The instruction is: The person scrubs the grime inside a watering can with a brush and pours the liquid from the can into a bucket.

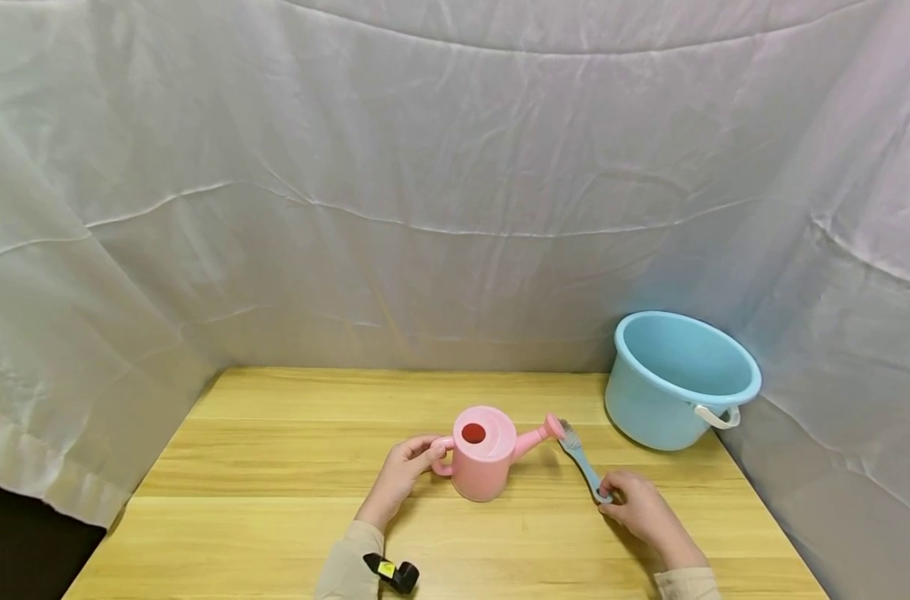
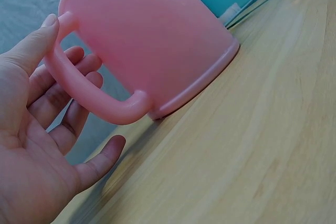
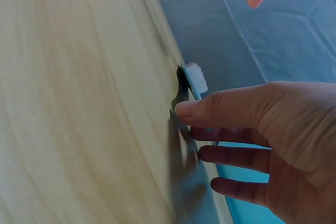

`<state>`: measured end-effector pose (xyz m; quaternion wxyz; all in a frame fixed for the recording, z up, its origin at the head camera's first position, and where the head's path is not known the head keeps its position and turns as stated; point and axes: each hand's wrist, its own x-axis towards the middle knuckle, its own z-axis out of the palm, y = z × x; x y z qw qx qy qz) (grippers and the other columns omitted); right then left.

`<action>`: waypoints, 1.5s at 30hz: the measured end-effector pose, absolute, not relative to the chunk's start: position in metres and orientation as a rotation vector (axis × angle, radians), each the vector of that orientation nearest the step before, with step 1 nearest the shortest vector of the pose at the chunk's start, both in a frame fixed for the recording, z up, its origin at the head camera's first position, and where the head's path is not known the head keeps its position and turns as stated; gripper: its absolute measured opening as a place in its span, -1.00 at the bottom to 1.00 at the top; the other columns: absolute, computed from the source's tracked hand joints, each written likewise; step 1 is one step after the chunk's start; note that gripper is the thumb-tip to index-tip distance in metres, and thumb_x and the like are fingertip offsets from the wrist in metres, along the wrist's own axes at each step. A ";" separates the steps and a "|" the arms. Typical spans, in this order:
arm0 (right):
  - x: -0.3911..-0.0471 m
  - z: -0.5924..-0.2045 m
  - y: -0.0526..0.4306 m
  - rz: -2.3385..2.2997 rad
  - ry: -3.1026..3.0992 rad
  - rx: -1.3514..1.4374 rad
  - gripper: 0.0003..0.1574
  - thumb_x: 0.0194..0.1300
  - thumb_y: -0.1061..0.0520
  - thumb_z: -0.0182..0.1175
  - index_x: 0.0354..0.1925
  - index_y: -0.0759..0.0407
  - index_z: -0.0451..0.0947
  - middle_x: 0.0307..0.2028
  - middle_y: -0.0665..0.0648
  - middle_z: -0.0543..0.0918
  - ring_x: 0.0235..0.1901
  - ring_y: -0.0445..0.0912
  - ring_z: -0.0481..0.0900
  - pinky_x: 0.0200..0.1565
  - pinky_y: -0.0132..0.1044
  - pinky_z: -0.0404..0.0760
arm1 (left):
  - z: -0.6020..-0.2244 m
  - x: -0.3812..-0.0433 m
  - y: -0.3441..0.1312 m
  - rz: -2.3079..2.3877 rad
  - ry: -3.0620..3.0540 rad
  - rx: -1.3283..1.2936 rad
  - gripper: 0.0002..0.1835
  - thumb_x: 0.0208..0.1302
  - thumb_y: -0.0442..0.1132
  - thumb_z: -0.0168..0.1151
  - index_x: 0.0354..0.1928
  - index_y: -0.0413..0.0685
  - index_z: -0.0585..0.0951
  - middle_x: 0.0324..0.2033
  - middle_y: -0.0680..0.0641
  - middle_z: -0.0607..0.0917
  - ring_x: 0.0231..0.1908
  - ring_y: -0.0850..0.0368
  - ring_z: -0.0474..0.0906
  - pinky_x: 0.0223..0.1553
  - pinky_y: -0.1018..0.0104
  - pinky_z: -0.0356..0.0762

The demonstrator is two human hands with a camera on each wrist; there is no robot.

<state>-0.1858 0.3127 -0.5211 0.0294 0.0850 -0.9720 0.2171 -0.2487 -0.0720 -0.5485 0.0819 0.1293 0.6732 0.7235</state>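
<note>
A pink watering can stands upright on the wooden table, its spout pointing right. My left hand holds its looped handle, thumb on the upper part and fingers curled behind it in the left wrist view. To the right, a light-blue brush with pale bristles lies slanted, its bristle end close by the spout's rose. Thumb and fingertips of my right hand pinch the end of the brush handle, low over the table. In the right wrist view, the bristles show beyond the thumb.
A light-blue bucket with a white handle stands at the table's back right corner. Grey cloth hangs behind the table and along both sides. A small black device is by the left sleeve.
</note>
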 end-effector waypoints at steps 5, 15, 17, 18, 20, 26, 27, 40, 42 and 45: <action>-0.186 -0.523 0.313 0.643 -2.991 0.265 -0.68 -0.05 0.24 0.49 -0.52 -0.03 0.50 -0.35 -0.05 0.58 -0.30 -0.16 0.48 -0.19 -0.20 0.53 | -0.547 -0.248 -0.073 2.161 2.000 0.397 -0.65 0.35 -0.05 0.21 0.03 -0.13 0.65 -0.33 -0.53 0.60 -0.18 -0.23 0.72 0.11 0.26 0.58; -0.185 -0.524 0.314 0.619 -2.986 0.301 -0.70 -0.06 0.24 0.49 -0.52 -0.04 0.54 -0.28 -0.04 0.61 -0.22 -0.09 0.54 -0.09 -0.08 0.57 | -0.547 -0.248 -0.072 2.165 1.989 0.436 -0.64 0.37 -0.05 0.19 0.04 -0.14 0.63 -0.34 -0.56 0.58 -0.18 -0.27 0.71 0.14 0.18 0.57; -0.185 -0.523 0.314 0.622 -2.995 0.304 -0.71 -0.04 0.24 0.48 -0.52 -0.04 0.54 -0.28 -0.03 0.60 -0.21 -0.09 0.54 -0.09 -0.08 0.57 | -0.547 -0.248 -0.072 2.162 1.988 0.443 -0.64 0.37 -0.05 0.19 0.04 -0.14 0.63 -0.34 -0.57 0.58 -0.17 -0.28 0.71 0.14 0.19 0.57; -0.185 -0.523 0.314 0.622 -2.999 0.303 -0.72 -0.04 0.24 0.48 -0.52 -0.04 0.55 -0.28 -0.03 0.60 -0.21 -0.10 0.54 -0.08 -0.07 0.57 | -0.547 -0.248 -0.072 2.162 1.986 0.445 -0.64 0.37 -0.05 0.19 0.04 -0.14 0.63 -0.34 -0.57 0.58 -0.17 -0.28 0.70 0.14 0.19 0.57; -0.185 -0.522 0.313 0.632 -3.003 0.298 -0.73 -0.03 0.25 0.47 -0.52 -0.03 0.55 -0.28 -0.02 0.60 -0.21 -0.09 0.53 -0.08 -0.06 0.57 | -0.547 -0.248 -0.072 2.160 1.985 0.452 -0.64 0.37 -0.05 0.19 0.05 -0.13 0.63 -0.34 -0.58 0.57 -0.17 -0.30 0.70 0.15 0.18 0.56; -0.183 -0.521 0.313 0.643 -3.005 0.289 -0.73 -0.01 0.22 0.47 -0.53 -0.05 0.55 -0.29 -0.03 0.59 -0.21 -0.10 0.52 -0.08 -0.07 0.56 | -0.548 -0.249 -0.073 2.153 1.999 0.452 -0.64 0.37 -0.04 0.18 0.05 -0.12 0.63 -0.35 -0.56 0.58 -0.17 -0.26 0.71 0.15 0.16 0.56; -0.183 -0.521 0.312 0.646 -3.001 0.289 -0.73 -0.01 0.22 0.47 -0.53 -0.06 0.55 -0.29 -0.04 0.59 -0.21 -0.10 0.52 -0.08 -0.07 0.56 | -0.548 -0.250 -0.073 2.151 2.001 0.451 -0.64 0.37 -0.04 0.19 0.05 -0.11 0.64 -0.35 -0.56 0.58 -0.17 -0.25 0.71 0.15 0.16 0.57; -0.182 -0.515 0.311 0.670 -2.990 0.259 -0.79 0.01 0.17 0.47 -0.41 -0.03 0.60 -0.22 0.00 0.65 -0.15 -0.04 0.59 -0.03 0.00 0.57 | -0.549 -0.249 -0.073 2.155 2.003 0.436 -0.64 0.36 -0.04 0.19 0.04 -0.12 0.64 -0.36 -0.55 0.57 -0.17 -0.23 0.71 0.12 0.25 0.57; -0.182 -0.513 0.311 0.675 -2.985 0.261 -0.79 0.01 0.17 0.47 -0.39 -0.02 0.61 -0.21 0.02 0.65 -0.15 -0.02 0.59 -0.02 0.03 0.57 | -0.549 -0.249 -0.073 2.153 2.003 0.435 -0.64 0.36 -0.04 0.20 0.04 -0.12 0.64 -0.36 -0.55 0.57 -0.17 -0.23 0.71 0.11 0.28 0.57; -0.183 -0.511 0.310 0.686 -2.972 0.274 -0.78 0.01 0.18 0.47 -0.35 0.02 0.63 -0.23 0.03 0.65 -0.16 -0.02 0.59 -0.02 0.03 0.57 | -0.549 -0.249 -0.073 2.152 2.007 0.433 -0.65 0.37 -0.04 0.19 0.03 -0.11 0.64 -0.37 -0.55 0.58 -0.18 -0.23 0.71 0.11 0.29 0.57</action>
